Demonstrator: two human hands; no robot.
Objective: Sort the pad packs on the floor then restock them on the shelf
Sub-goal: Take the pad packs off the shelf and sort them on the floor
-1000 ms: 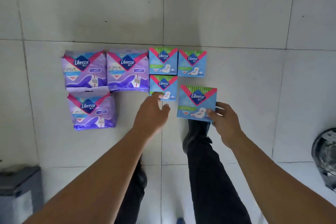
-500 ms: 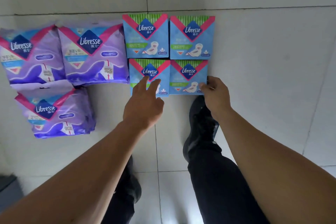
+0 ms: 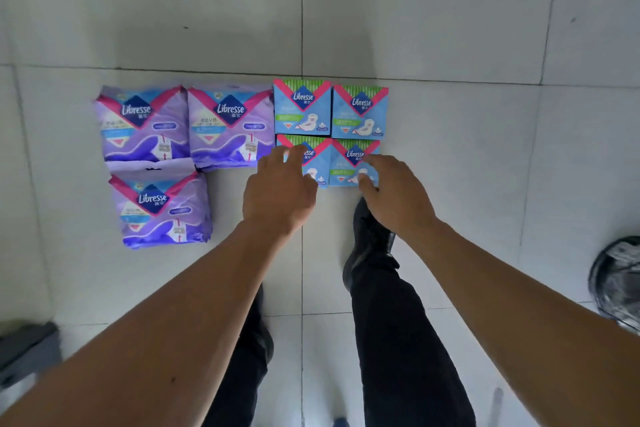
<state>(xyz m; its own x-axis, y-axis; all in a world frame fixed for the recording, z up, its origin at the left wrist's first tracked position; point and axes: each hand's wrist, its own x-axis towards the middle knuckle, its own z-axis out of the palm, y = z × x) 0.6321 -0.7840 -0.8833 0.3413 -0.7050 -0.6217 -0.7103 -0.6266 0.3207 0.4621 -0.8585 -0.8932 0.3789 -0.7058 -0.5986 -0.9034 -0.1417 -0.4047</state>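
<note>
The 4th blue pack [image 3: 353, 163] now lies in the grid; right hand [image 3: 394, 194] and left hand [image 3: 280, 194] rest spread on the front 2. Floor sorting appears complete.

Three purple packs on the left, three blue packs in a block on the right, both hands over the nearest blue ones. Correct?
Not quite: the head view shows four blue packs, two by two. Three purple packs and the left hand and right hand are as stated.
</note>
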